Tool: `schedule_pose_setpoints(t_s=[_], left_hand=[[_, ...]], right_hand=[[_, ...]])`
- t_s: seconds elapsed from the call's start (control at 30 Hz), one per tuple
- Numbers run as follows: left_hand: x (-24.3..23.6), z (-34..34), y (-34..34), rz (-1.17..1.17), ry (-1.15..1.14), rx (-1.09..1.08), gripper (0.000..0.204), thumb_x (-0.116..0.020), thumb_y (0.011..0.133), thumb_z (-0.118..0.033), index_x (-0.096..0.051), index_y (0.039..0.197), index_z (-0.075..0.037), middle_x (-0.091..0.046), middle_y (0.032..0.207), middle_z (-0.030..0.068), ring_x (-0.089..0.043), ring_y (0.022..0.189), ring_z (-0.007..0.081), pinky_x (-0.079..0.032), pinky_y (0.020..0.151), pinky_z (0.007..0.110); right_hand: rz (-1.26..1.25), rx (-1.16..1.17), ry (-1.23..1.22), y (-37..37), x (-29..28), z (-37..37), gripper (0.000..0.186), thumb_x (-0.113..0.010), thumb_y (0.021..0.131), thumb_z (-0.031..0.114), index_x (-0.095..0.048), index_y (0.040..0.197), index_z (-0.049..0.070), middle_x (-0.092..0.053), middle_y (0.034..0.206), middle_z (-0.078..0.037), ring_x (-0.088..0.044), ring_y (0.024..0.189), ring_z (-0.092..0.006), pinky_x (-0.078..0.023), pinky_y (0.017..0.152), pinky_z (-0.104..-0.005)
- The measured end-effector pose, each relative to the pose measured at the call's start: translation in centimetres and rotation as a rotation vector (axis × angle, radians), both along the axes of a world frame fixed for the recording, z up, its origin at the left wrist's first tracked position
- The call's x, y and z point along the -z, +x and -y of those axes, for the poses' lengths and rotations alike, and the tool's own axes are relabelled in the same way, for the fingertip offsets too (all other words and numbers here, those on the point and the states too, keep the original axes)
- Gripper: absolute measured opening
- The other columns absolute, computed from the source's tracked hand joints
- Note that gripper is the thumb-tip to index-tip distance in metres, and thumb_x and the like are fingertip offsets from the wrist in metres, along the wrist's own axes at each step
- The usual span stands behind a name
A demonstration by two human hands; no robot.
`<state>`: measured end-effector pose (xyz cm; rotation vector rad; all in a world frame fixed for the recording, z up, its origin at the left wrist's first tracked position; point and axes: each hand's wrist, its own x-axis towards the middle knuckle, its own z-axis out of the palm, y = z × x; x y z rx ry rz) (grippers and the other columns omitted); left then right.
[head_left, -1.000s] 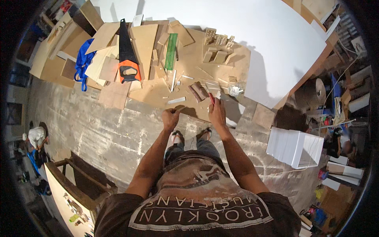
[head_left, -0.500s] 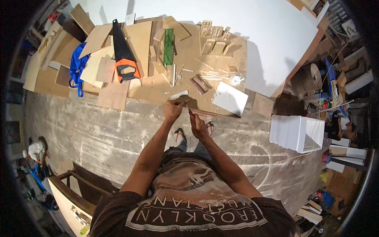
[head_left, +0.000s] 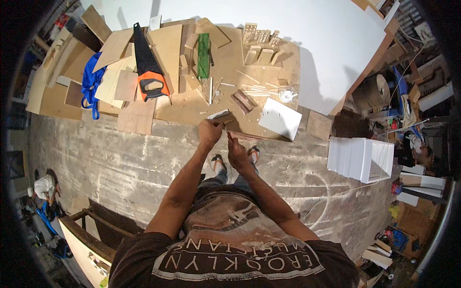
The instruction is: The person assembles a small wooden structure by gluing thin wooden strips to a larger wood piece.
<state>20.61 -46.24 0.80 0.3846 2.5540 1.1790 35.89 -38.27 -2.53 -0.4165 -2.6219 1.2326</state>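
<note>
My left hand (head_left: 210,131) is closed in a pinch over the near edge of the wooden work board (head_left: 168,109). What it pinches is too small to make out. Close beside it, my right hand (head_left: 238,154) wraps round a slim hand tool with a reddish-brown handle (head_left: 229,136). The tool's thin tip points at the left fingertips and seems to meet them; its exact kind is unclear. Just beyond the left fingers lies a small white-topped block (head_left: 218,114). A grooved brown wooden block (head_left: 244,102) and a white panel (head_left: 280,119) lie farther right.
At the left are a handsaw (head_left: 151,72) with an orange handle, plywood offcuts (head_left: 137,115) and a blue strap (head_left: 90,91). A green strip (head_left: 203,55), thin sticks (head_left: 259,91) and small drilled wooden pieces (head_left: 261,36) lie behind. A white cabinet (head_left: 348,158) stands right; another person (head_left: 45,186) crouches far left.
The right hand and its tool have shifted slightly left, closer to the left fingertips. The left hand stays nearly in place, and the whole view has tilted a little.
</note>
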Motion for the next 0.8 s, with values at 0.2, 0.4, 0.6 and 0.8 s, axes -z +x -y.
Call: schedule_pose_setpoints(t_s=[0.2, 0.4, 0.6, 0.8], left_hand=[[0.4, 1.7, 1.4, -0.279, 0.075, 0.166, 0.013, -0.067, 0.079, -0.007, -0.074, 0.089, -0.004, -0.067, 0.079, 0.0205, -0.067, 0.072, 0.035, -0.052, 0.066, 0.041], [0.5, 5.3, 2.4, -0.19, 0.213, 0.054, 0.022, -0.065, 0.083, -0.002, -0.07, 0.104, -0.005, -0.066, 0.1, 0.0184, -0.065, 0.085, 0.0349, -0.052, 0.072, 0.041], [-0.6, 2.6, 2.9, -0.457, 0.051, 0.175, 0.024, -0.059, 0.089, -0.011, -0.07, 0.11, -0.01, -0.067, 0.103, 0.0135, -0.063, 0.093, 0.0337, -0.052, 0.081, 0.044], [-0.4, 1.7, 2.0, -0.516, -0.058, 0.277, 0.027, -0.057, 0.089, -0.014, -0.07, 0.112, -0.018, -0.066, 0.106, 0.0038, -0.061, 0.098, 0.0297, -0.055, 0.073, 0.042]], right_hand=[[0.152, 0.072, -0.134, -0.5, -1.5, 0.7, 0.026, -0.041, 0.103, 0.023, -0.045, 0.105, -0.003, -0.06, 0.077, -0.036, -0.06, 0.079, -0.0553, -0.046, 0.065, -0.0608], [0.115, -0.022, 0.231, -0.2, -0.6, 0.8, 0.018, -0.048, 0.096, 0.012, -0.049, 0.093, -0.006, -0.058, 0.093, -0.036, -0.061, 0.068, -0.0438, -0.049, 0.059, -0.0525], [-0.174, -0.145, 0.592, 0.0, 1.3, -1.0, 0.017, -0.047, 0.094, 0.008, -0.049, 0.099, -0.007, -0.055, 0.07, -0.027, -0.057, 0.056, -0.0406, -0.049, 0.053, -0.0495], [0.172, 0.032, 0.118, -0.3, -0.8, -0.9, 0.024, -0.049, 0.094, 0.011, -0.045, 0.107, -0.008, -0.058, 0.063, -0.028, -0.06, 0.06, -0.0456, -0.048, 0.054, -0.0541]])
